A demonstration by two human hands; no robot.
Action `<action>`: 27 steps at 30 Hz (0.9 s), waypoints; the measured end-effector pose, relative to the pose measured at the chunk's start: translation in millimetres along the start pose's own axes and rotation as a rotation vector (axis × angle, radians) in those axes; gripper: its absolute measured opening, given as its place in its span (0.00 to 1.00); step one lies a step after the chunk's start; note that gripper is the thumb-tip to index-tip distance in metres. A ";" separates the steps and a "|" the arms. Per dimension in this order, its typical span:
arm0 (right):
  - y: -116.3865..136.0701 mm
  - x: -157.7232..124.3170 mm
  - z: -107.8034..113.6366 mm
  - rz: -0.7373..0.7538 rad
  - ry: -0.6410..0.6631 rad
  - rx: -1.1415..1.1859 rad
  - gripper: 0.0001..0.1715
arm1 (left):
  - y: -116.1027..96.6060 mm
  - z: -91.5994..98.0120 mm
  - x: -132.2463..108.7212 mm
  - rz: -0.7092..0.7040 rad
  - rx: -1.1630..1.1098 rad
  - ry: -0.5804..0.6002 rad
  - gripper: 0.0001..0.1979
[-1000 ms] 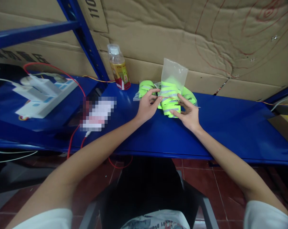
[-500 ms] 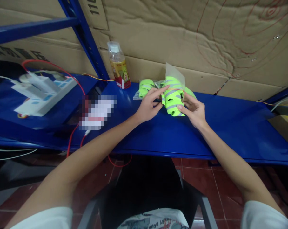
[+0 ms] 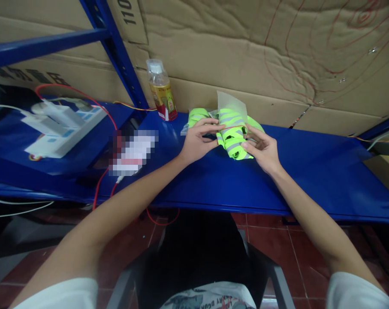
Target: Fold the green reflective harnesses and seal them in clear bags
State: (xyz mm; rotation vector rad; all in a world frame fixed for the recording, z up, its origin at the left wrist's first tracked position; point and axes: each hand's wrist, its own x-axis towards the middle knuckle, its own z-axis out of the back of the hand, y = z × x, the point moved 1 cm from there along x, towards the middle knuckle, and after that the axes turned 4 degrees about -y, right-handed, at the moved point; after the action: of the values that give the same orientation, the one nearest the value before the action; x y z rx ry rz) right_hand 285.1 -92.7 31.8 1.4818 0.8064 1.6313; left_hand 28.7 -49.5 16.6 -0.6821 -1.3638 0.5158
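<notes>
Between my hands is a rolled bundle of neon-yellow reflective strap (image 3: 233,136) with grey stripes, and a thin red band crosses it. A translucent plastic bag (image 3: 232,104) stands up at its far end. My left hand (image 3: 200,139) has its fingers curled against the bundle's left side. On the right side, my right hand (image 3: 262,148) grips it with the thumb at the near end and the fingers behind. Another neon roll in clear plastic (image 3: 198,115) lies behind my left hand. More neon material (image 3: 255,123) shows behind my right fingers.
A drink bottle (image 3: 162,92) stands at the back of the blue shelf (image 3: 313,171), beside a blue upright (image 3: 122,60). To the left are a white power strip (image 3: 64,133), a red cable (image 3: 99,189) and a blurred-out item (image 3: 133,152). Cardboard (image 3: 213,51) lines the back.
The near end of the bundle and the bag have tilted slightly, the bag's top shifting left. My left fingers have drawn a little lower along the bundle's side. My right hand keeps its grip.
</notes>
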 end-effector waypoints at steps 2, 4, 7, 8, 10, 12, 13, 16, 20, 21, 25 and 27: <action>0.7 -2.0 -4.7 0.001 0.000 0.026 0.42 | 0.0 -2.2 -1.0 0.042 -0.037 -0.046 0.21; 1.7 -4.2 -8.6 0.008 0.014 0.063 0.44 | -2.4 -4.3 -1.9 0.064 -0.059 -0.093 0.19; 4.0 -6.8 -11.7 -0.001 0.057 0.086 0.54 | -8.2 -5.5 -2.0 0.073 -0.033 -0.158 0.14; 4.8 -7.5 -12.2 -0.011 0.076 0.078 0.58 | -9.9 -5.4 -1.9 0.078 -0.007 -0.178 0.13; 6.5 -8.5 -13.4 -0.035 0.113 0.053 0.65 | -12.7 -5.1 -1.7 0.088 0.050 -0.203 0.12; 8.2 -9.4 -15.1 -0.046 0.128 0.038 0.67 | -14.3 -5.4 -2.1 0.084 0.088 -0.204 0.11; 8.9 -9.9 -16.3 -0.044 0.124 0.040 0.66 | -14.8 -5.9 -2.4 0.073 0.097 -0.199 0.10; 10.3 -11.6 -20.6 -0.021 0.087 0.055 0.59 | -14.9 -9.5 -4.2 0.021 0.114 -0.205 0.09; 9.4 -13.6 -25.0 0.003 0.019 0.066 0.53 | -14.7 -15.8 -6.4 -0.030 0.112 -0.219 0.08; 8.7 -14.0 -25.5 0.007 -0.006 0.055 0.53 | -15.1 -16.8 -6.7 -0.049 0.120 -0.210 0.08; 6.3 -15.1 -26.6 0.043 -0.088 -0.039 0.51 | -19.1 -15.9 -7.9 -0.198 0.253 -0.165 0.07; 5.8 -15.0 -26.9 0.061 -0.103 -0.073 0.49 | -21.7 -14.0 -8.0 -0.273 0.327 -0.161 0.05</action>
State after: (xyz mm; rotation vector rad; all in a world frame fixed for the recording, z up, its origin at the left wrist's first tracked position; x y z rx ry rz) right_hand 258.1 -107.4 26.0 1.5388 0.6433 1.5979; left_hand 40.2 -72.3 25.3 -0.1867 -1.4527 0.5650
